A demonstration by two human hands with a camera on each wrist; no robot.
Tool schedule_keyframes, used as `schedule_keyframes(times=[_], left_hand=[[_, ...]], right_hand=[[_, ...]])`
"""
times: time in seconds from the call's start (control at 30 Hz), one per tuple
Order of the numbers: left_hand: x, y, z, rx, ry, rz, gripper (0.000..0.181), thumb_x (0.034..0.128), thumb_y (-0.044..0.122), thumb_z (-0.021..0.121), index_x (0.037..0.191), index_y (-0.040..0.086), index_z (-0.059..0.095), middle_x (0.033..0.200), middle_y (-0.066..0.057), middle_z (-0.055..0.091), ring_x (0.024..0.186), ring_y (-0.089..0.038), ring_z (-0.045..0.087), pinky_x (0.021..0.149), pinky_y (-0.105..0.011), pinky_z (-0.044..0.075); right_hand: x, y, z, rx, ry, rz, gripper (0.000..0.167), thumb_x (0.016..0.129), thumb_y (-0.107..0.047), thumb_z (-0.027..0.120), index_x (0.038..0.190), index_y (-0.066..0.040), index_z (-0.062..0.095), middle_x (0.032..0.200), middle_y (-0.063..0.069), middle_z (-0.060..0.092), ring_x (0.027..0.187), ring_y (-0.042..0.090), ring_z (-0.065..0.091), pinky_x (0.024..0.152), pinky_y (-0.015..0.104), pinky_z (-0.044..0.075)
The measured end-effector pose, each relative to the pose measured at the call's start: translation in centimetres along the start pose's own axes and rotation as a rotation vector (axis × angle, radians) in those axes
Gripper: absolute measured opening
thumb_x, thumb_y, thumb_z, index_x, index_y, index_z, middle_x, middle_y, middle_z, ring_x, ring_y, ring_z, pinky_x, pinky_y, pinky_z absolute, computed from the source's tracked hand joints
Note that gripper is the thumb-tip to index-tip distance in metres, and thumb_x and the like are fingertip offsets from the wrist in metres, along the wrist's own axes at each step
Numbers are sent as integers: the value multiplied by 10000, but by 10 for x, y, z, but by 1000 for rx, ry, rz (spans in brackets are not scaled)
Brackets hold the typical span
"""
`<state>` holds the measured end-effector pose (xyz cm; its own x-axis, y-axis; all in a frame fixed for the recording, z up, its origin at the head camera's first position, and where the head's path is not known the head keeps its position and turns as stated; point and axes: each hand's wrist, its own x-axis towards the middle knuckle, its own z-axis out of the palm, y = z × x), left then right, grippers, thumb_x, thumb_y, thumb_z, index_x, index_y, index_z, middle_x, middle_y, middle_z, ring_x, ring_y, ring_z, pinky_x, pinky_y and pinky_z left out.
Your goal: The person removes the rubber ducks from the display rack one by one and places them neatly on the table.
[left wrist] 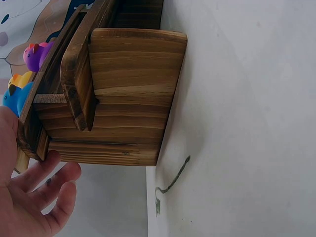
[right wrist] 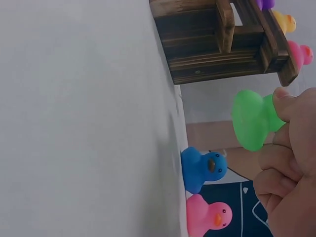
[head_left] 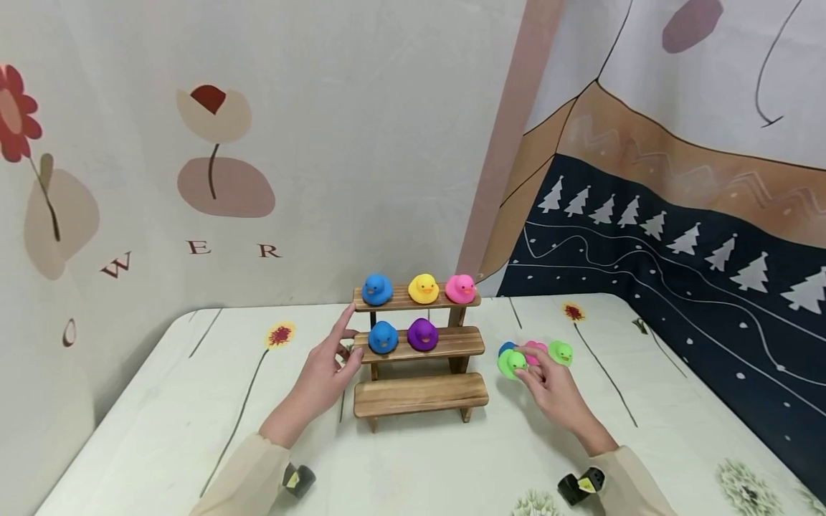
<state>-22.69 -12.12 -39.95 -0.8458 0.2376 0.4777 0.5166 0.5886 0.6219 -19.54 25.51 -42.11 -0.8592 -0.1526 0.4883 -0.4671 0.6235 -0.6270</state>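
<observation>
My right hand [head_left: 556,390] pinches a green rubber duck [head_left: 512,364] by its head, held above the table to the right of a three-step wooden stand [head_left: 421,396]. In the right wrist view this green duck [right wrist: 254,121] hangs clear of the tabletop. My left hand [head_left: 320,373] is at the stand's left side, its fingertips touching the ends of the upper and middle steps. On the top step sit a blue duck [head_left: 377,289], a yellow duck [head_left: 424,289] and a pink duck [head_left: 461,289]. The middle step bears a blue duck [head_left: 383,337] and a purple duck [head_left: 422,335].
Behind my right hand, another blue duck [right wrist: 200,168], another pink duck [right wrist: 207,216] and a second green duck [head_left: 561,352] stand on the white tablecloth [head_left: 413,473]. A printed cloth [head_left: 361,143] hangs behind the table.
</observation>
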Motion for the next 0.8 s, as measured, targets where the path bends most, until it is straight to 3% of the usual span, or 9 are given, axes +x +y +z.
schedule_keyframes(times=[0.4, 0.8], left_hand=[[-1, 0, 0, -3, -1, -7, 735, 935, 121, 589, 1547, 241, 198, 1180, -135, 622, 738, -109, 510, 606, -223, 454], [0, 0, 0, -9, -9, -8, 739, 940, 124, 588, 1549, 248, 188, 1186, -133, 620, 743, -112, 517, 610, -224, 459]], right_hand=[[-4, 7, 0, 15, -10, 75, 302, 899, -17, 632, 1188, 59, 585, 580, -88, 320, 494, -26, 283, 413, 194, 282], [-5, 15, 0, 55, -81, 112, 332, 885, 18, 632, 1201, 82, 558, 581, -72, 314, 501, -31, 282, 449, 192, 289]])
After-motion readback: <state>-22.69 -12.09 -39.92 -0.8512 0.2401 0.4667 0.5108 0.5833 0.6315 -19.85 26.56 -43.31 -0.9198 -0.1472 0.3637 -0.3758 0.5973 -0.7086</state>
